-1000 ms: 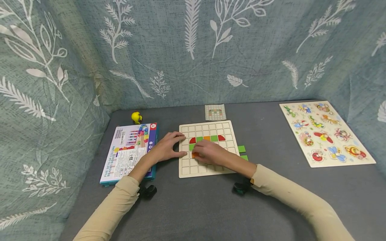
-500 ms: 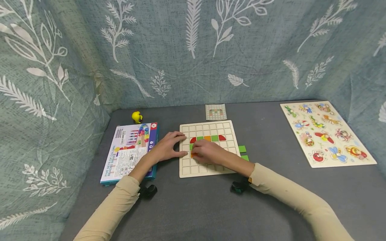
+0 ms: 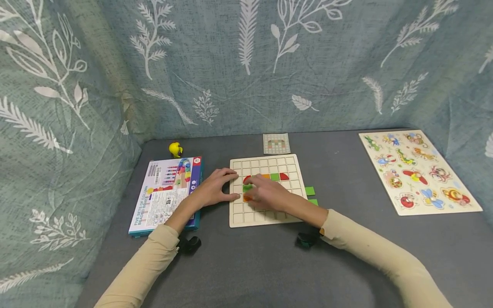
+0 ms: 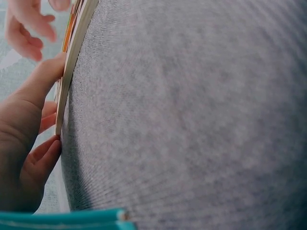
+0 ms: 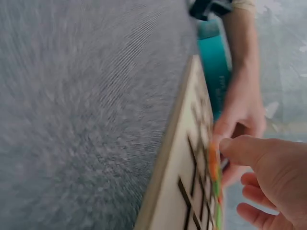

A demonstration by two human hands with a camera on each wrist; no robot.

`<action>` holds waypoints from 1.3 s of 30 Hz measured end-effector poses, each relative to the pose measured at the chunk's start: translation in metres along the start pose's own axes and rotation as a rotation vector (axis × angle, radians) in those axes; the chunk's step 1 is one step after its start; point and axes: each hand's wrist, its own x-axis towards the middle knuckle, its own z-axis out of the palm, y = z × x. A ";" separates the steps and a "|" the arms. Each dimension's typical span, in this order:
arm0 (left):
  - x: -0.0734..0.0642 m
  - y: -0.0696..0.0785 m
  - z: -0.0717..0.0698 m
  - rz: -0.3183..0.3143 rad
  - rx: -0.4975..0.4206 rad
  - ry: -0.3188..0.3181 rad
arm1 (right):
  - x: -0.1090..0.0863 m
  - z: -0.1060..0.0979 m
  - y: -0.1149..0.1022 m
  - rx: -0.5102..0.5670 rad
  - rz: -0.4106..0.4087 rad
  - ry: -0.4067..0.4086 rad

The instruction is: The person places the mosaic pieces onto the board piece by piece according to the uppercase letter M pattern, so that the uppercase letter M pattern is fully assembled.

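Observation:
A pale wooden grid board (image 3: 240,219) lies on the dark table. My left hand (image 3: 215,188) rests at its left edge, with thumb and fingertips touching the rim. Over the board's left middle is my right hand (image 3: 269,194), its thumb and fingers parted and nothing visible between them. Just by its fingertips, an orange tile (image 3: 246,198) lies on the grid below a green tile (image 3: 247,187). The row above has red quarter-round tiles at its ends, such as the right red tile (image 3: 284,176), with green and orange squares between, partly covered by the right hand.
Loose green tiles (image 3: 310,191) lie at the board's right edge. Behind it is a small pattern card (image 3: 276,144). A bead-set box (image 3: 161,196) and a yellow toy (image 3: 175,149) are at left, an insect puzzle board (image 3: 420,171) at right.
My right fingers have spread and lifted off the orange tile, which stays on the grid under the green one. The left hand has kept its place on the rim.

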 end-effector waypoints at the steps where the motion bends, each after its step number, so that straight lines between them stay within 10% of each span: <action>1: 0.000 0.001 0.000 0.000 0.000 -0.002 | -0.004 -0.003 0.001 0.006 0.018 0.006; 21: 0.003 -0.002 0.001 -0.028 0.001 -0.010 | -0.129 -0.047 0.042 0.130 0.357 0.021; 39: 0.005 -0.001 0.000 -0.028 -0.007 -0.019 | -0.153 -0.054 0.049 0.090 0.433 -0.029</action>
